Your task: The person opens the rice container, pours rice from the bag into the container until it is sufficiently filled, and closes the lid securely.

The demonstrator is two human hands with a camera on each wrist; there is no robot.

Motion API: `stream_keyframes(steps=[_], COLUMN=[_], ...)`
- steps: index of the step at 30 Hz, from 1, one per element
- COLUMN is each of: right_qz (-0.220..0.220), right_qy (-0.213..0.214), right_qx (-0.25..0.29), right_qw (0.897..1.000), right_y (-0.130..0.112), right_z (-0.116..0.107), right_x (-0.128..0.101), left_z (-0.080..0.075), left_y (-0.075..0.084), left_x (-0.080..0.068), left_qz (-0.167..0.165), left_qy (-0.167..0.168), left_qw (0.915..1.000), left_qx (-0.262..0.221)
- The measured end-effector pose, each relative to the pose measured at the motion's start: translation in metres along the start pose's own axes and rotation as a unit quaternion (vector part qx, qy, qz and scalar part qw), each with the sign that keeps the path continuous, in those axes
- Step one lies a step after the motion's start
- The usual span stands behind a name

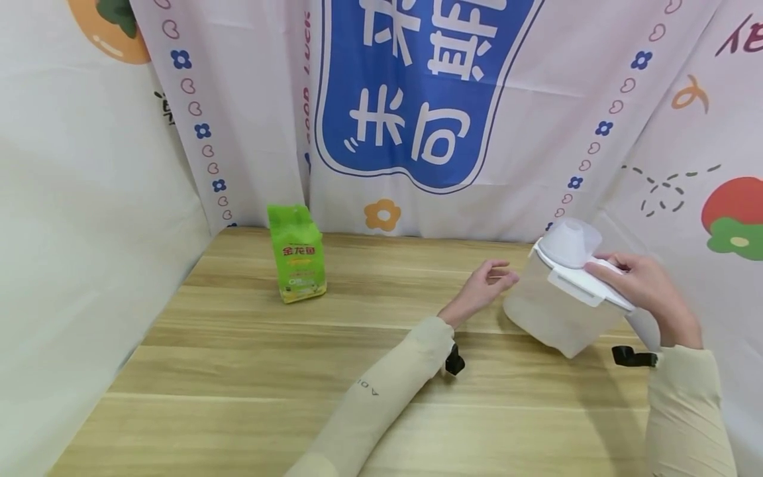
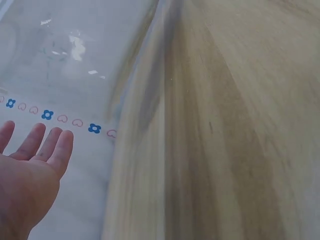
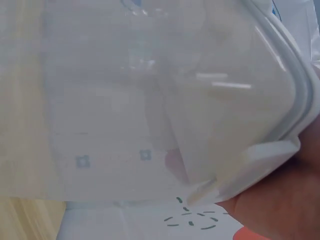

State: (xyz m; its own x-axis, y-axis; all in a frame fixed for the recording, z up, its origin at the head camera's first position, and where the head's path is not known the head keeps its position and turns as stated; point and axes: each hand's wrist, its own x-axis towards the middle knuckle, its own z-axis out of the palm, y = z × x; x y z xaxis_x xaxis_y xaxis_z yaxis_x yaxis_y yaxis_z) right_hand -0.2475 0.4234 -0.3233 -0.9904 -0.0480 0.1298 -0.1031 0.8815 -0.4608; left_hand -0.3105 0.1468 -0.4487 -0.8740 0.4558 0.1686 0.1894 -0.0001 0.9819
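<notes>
On wooden table (image 1: 250, 371): right hand (image 1: 646, 288) grips white lid (image 1: 581, 271) of tilted translucent plastic container (image 1: 551, 315), lid still on; left hand (image 1: 485, 285) open beside it, empty; green food bag (image 1: 296, 253) untouched, well apart.

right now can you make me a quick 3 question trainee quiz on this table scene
1. True or false: the green bag lies flat on the wooden table.
2. Which of the hands holds the clear container by its white lid? A) left hand B) right hand C) both
3. Fill in: the container is ____ toward the left hand, not standing level.

Key
1. False; it stands upright near the back curtain.
2. B; the left hand is open beside the container, and contact cannot be told.
3. tilted
</notes>
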Motion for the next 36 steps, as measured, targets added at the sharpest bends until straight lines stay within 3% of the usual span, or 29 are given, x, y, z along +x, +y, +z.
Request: stream_keyframes(steps=[11,19,29,36], right_qz=[-0.019,-0.047,-0.08,-0.111], right_qy=[0.023,0.044,0.049,0.062], right_qx=[0.044,0.094,0.083,0.097], right_qw=[0.999,0.994,0.992,0.987], right_y=[-0.029,-0.052,-0.087,-0.102], right_z=[0.005,0.018,0.034,0.046], right_x=[-0.005,-0.002,-0.003,0.0], left_z=[-0.013,-0.04,-0.072,-0.088], left_y=[0.021,0.031,0.042,0.043], left_x=[-0.013,-0.021,-0.048,-0.059], left_qz=[0.017,0.014,0.03,0.044], left_qy=[-0.061,-0.087,-0.085,-0.078], left_qw=[0.9963,0.988,0.982,0.9801], left_qx=[0.058,0.127,0.166,0.177])
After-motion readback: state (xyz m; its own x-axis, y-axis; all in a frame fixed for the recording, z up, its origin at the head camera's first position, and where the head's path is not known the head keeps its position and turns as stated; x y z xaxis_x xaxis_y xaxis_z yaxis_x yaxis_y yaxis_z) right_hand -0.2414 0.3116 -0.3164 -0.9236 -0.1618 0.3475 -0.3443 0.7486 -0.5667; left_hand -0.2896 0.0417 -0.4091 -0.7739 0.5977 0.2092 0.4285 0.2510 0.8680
